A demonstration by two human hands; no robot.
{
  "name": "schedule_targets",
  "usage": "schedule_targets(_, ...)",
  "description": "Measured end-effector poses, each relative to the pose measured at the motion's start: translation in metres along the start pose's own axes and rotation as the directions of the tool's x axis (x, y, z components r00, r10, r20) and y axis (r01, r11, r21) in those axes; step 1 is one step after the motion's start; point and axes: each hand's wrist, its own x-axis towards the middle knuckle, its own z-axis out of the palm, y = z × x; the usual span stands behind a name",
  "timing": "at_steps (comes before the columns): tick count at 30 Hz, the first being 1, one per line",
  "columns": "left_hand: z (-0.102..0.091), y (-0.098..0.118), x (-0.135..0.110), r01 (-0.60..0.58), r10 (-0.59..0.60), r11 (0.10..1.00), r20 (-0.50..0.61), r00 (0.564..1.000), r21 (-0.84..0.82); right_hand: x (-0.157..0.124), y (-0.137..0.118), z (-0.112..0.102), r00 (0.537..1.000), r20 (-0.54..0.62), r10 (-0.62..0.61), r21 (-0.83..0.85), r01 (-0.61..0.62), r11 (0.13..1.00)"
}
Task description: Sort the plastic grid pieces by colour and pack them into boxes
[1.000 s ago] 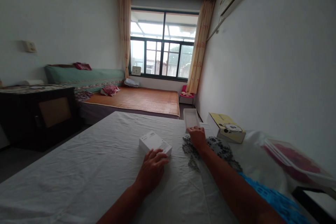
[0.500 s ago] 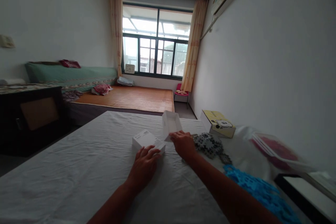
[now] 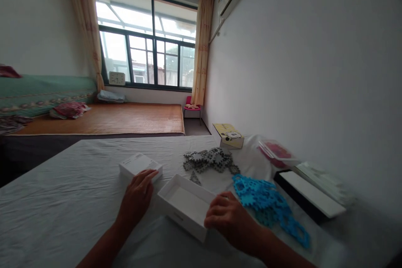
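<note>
Tablecloth [image 3: 78, 205], open box [image 3: 187, 204] in right fingers [image 3: 215, 212]

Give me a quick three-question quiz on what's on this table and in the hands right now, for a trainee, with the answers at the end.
1. True or false: the right hand grips one end of the open box.
2. What colour are the pieces nearest the yellow box?
3. Fill in the blank: the other white box is touched by the ____.

Key:
1. True.
2. Gray.
3. The left hand.
</note>
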Motion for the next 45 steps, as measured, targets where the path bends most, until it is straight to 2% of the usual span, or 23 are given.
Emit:
schedule_targets(3, 0.002, 0.015, -0.001, -0.066, 0.077, 0.989, 0.084, 0.994, -0.129, -0.020, 0.005, 0.004, 1.000, 0.017, 0.006, -0.002, -0.006, 1.000)
schedule_targets(5, 0.002, 0.024, -0.004, -0.096, 0.130, 0.975, 0.163, 0.978, -0.202, -0.028, 0.008, 0.008, 0.999, -0.014, 0.049, -0.017, -0.050, 0.999)
schedule_targets(9, -0.001, 0.035, -0.006, -0.097, 0.178, 0.951, 0.266, 0.947, -0.292, -0.037, 0.004, 0.008, 0.971, -0.118, 0.206, -0.063, -0.214, 0.975)
schedule_targets(13, -0.007, 0.039, -0.004, -0.079, 0.175, 0.944, 0.286, 0.942, -0.319, -0.065, 0.015, -0.008, 0.922, -0.199, 0.333, -0.123, -0.360, 0.925)
schedule_targets(15, -0.009, 0.040, -0.003, -0.067, 0.169, 0.942, 0.292, 0.941, -0.330, -0.090, 0.037, -0.020, 0.851, -0.294, 0.435, -0.140, -0.488, 0.861)
schedule_targets(17, -0.009, 0.041, -0.002, -0.058, 0.169, 0.939, 0.306, 0.937, -0.339, -0.115, 0.064, -0.031, 0.736, -0.359, 0.574, -0.119, -0.646, 0.754)
schedule_targets(19, -0.009, 0.041, -0.003, -0.058, 0.174, 0.936, 0.315, 0.933, -0.347, -0.132, 0.088, -0.038, 0.649, -0.300, 0.699, -0.111, -0.752, 0.650)
schedule_targets(20, -0.008, 0.042, -0.003, -0.062, 0.179, 0.934, 0.314, 0.932, -0.351, -0.136, 0.096, -0.039, 0.629, -0.235, 0.741, -0.125, -0.775, 0.619)
schedule_targets(23, -0.008, 0.042, -0.004, -0.073, 0.190, 0.933, 0.310, 0.931, -0.352, -0.128, 0.106, -0.033, 0.632, -0.033, 0.774, -0.214, -0.761, 0.612)
schedule_targets(26, -0.010, 0.044, -0.004, -0.079, 0.199, 0.936, 0.327, 0.924, -0.344, -0.109, 0.109, -0.026, 0.624, 0.061, 0.779, -0.287, -0.737, 0.612)
schedule_targets(28, -0.011, 0.045, -0.004, -0.083, 0.204, 0.936, 0.335, 0.920, -0.341, -0.102, 0.114, -0.026, 0.622, 0.075, 0.779, -0.309, -0.728, 0.611)
schedule_targets(32, -0.015, 0.046, -0.004, -0.069, 0.199, 0.935, 0.353, 0.914, -0.348, -0.104, 0.126, -0.032, 0.679, 0.073, 0.730, -0.338, -0.672, 0.659)
schedule_targets(35, -0.017, 0.046, -0.003, -0.013, 0.175, 0.925, 0.395, 0.902, -0.379, -0.111, 0.129, -0.034, 0.717, 0.017, 0.697, -0.368, -0.644, 0.671)
schedule_targets(37, -0.017, 0.045, -0.003, 0.044, 0.153, 0.908, 0.427, 0.891, -0.417, -0.116, 0.132, -0.033, 0.725, -0.003, 0.689, -0.377, -0.639, 0.671)
schedule_targets(40, -0.016, 0.042, -0.003, 0.154, 0.129, 0.863, 0.505, 0.854, -0.482, -0.120, 0.142, -0.032, 0.721, 0.022, 0.693, -0.365, -0.640, 0.677)
schedule_targets(45, -0.012, 0.036, -0.008, 0.314, 0.111, 0.813, 0.660, 0.743, -0.490, -0.122, 0.158, -0.034, 0.759, 0.069, 0.648, -0.336, -0.594, 0.731)
